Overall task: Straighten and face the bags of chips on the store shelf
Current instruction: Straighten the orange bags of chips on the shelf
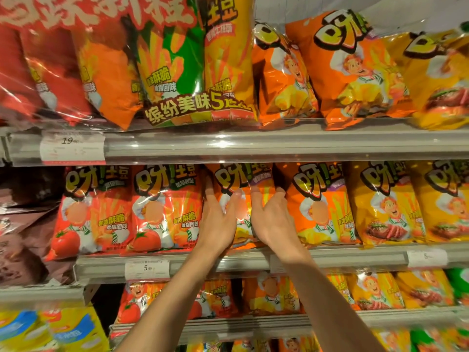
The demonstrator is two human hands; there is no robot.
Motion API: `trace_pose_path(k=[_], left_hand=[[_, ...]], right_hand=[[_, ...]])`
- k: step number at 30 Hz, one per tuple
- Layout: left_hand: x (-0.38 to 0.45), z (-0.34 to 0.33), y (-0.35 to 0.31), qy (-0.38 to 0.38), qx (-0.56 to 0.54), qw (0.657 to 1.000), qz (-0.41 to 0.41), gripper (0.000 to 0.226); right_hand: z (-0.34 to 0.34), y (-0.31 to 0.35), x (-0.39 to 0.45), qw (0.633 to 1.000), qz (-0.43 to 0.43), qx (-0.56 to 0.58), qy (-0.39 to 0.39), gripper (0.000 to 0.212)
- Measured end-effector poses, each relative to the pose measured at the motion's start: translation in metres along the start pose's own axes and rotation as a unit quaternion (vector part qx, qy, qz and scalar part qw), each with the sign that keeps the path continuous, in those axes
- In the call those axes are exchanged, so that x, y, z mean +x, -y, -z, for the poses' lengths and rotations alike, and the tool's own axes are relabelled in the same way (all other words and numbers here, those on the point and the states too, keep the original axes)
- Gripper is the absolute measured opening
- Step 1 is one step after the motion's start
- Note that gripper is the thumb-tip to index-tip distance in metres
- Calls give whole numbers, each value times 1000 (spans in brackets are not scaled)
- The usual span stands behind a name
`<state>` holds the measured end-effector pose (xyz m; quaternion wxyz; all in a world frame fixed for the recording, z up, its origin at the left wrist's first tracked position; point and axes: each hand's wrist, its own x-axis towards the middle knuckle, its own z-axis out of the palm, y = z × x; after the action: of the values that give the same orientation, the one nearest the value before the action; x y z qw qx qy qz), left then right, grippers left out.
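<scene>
An orange chip bag (238, 181) stands upright in the middle of the middle shelf (330, 257). My left hand (218, 219) clasps its left side, fingers slipped into the gap beside the red tomato bag (165, 207). My right hand (271, 219) clasps its right side, fingertips tucked between it and the neighbouring orange bag (319, 204). Both hands cover the bag's lower half; its logo shows above them. Yellow bags (385, 201) continue the row to the right.
The upper shelf (253, 146) carries a large multipack (175, 59) plus orange and yellow bags that overhang its edge. Brown bags (28, 224) lean at the far left. Lower shelves hold more red, orange and yellow bags. Price tags (147, 268) sit on the rails.
</scene>
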<state>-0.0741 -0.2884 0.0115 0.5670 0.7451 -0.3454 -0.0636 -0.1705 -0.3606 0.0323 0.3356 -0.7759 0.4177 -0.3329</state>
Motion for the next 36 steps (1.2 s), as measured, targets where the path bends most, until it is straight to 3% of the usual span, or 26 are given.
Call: trace_pose_path(k=[4, 7, 11, 17, 20, 25, 30, 32, 36], left_hand=[[-7, 2, 3, -29, -11, 997, -76, 81], [-2, -3, 2, -39, 7, 997, -69, 72], [14, -6, -4, -77, -51, 995, -23, 62], [23, -9, 0, -110, -87, 989, -37, 49], [21, -7, -2, -109, -76, 990, -36, 50], [3, 1, 0, -33, -32, 998, -47, 68], [-20, 1, 3, 11, 69, 993, -90, 80], [-22, -1, 3, 18, 91, 992, -80, 86], [-22, -8, 4, 7, 103, 991, -84, 87]], right_hand=[[15, -10, -12, 995, 90, 6, -32, 76], [26, -18, -13, 986, 158, -1, -55, 60], [20, -5, 13, 995, 51, 88, 18, 60], [5, 3, 22, 988, 2, 130, -78, 52], [5, 5, 19, 991, 2, 115, -73, 52], [31, -3, 4, 994, 98, 28, -27, 60], [67, -42, -11, 932, 300, -75, -189, 35], [73, -60, -6, 928, 267, -146, -217, 44], [63, -83, -1, 922, 206, -279, -171, 63]])
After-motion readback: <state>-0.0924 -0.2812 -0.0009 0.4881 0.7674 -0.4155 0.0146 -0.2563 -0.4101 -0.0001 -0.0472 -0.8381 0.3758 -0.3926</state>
